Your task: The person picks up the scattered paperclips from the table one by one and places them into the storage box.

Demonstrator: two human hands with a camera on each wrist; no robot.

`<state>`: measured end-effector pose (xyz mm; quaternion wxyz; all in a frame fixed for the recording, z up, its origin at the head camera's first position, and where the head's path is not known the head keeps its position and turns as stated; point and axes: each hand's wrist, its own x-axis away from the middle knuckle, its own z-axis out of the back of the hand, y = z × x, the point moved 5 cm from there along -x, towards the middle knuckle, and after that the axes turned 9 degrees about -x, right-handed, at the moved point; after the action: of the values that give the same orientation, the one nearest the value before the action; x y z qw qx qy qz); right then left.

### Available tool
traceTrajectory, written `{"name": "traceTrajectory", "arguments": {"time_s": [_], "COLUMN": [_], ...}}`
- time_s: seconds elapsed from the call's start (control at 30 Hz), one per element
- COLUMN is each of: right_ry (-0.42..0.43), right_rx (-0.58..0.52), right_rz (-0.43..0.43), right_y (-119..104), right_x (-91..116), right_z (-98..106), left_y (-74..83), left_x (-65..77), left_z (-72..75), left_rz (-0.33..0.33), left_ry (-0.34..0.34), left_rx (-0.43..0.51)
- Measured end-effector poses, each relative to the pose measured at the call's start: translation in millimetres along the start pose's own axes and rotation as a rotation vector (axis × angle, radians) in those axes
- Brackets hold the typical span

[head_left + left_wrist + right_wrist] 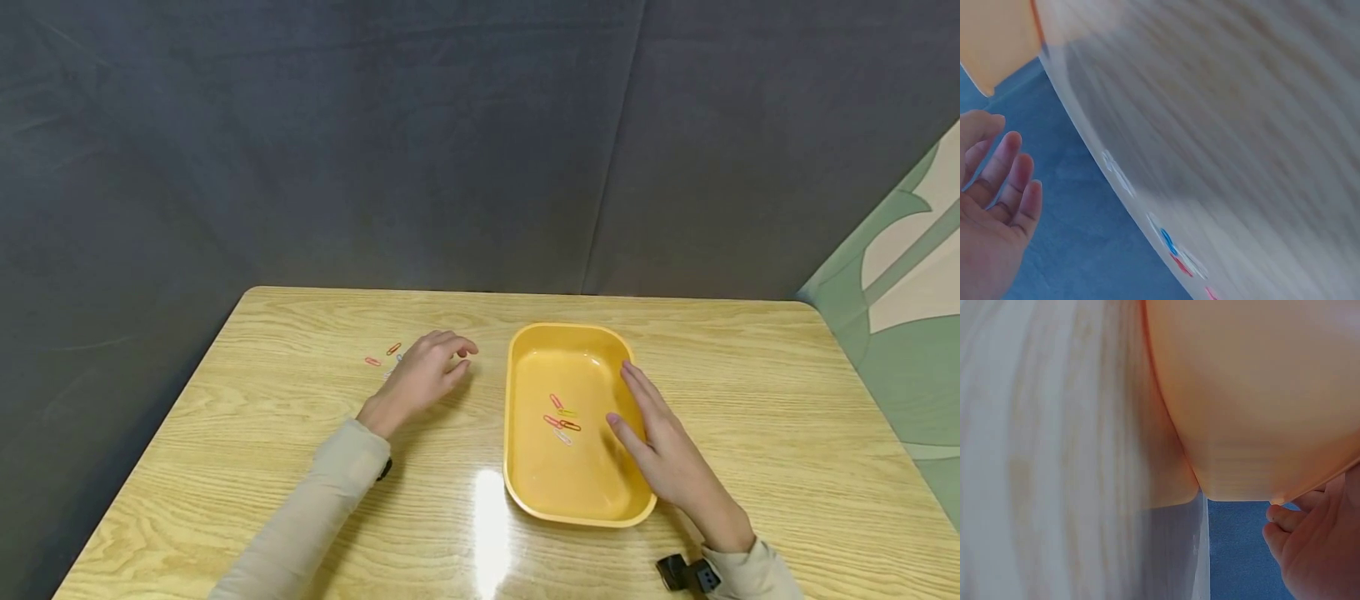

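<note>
In the head view my left hand (426,371) hovers over the table left of the tray, its fingers loosely bent. Nothing shows between those fingers (1004,165) in the left wrist view. Several paper clips (372,361) lie just beyond it on the wood, some partly hidden by the hand. My right hand (663,446) rests at the right rim of a yellow plastic tray (517,492), fingers fairly straight along the edge and thumb over the inside. A small group of pink, red, yellow and pale paper clips (570,426) lies on the tray's floor.
The light wood-grain table (757,417) has rounded far corners. A dark grey cloth partition (420,167) stands behind it and along the left. At the right is a green and beige patterned surface (900,333).
</note>
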<state>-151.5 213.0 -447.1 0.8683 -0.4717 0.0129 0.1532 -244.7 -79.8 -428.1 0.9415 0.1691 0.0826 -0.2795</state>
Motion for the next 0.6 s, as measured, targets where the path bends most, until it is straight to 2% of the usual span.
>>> {"name": "traceTrajectory", "arguments": {"time_s": [0.23, 0.6], "right_ry": [0.0, -0.003], "right_rx": [-0.002, 0.005], "right_rz": [-0.002, -0.002], "right_y": [-0.7, 0.1], "right_x": [-0.2, -0.1], "right_z": [0.3, 0.2], "left_y": [-13.3, -34.3], "left_x": [4.0, 9.1], "left_z": [0.7, -2.7], "left_rz": [0.01, 0.058], "left_ry": [0.008, -0.052], "left_rx": [-0.045, -0.07]}}
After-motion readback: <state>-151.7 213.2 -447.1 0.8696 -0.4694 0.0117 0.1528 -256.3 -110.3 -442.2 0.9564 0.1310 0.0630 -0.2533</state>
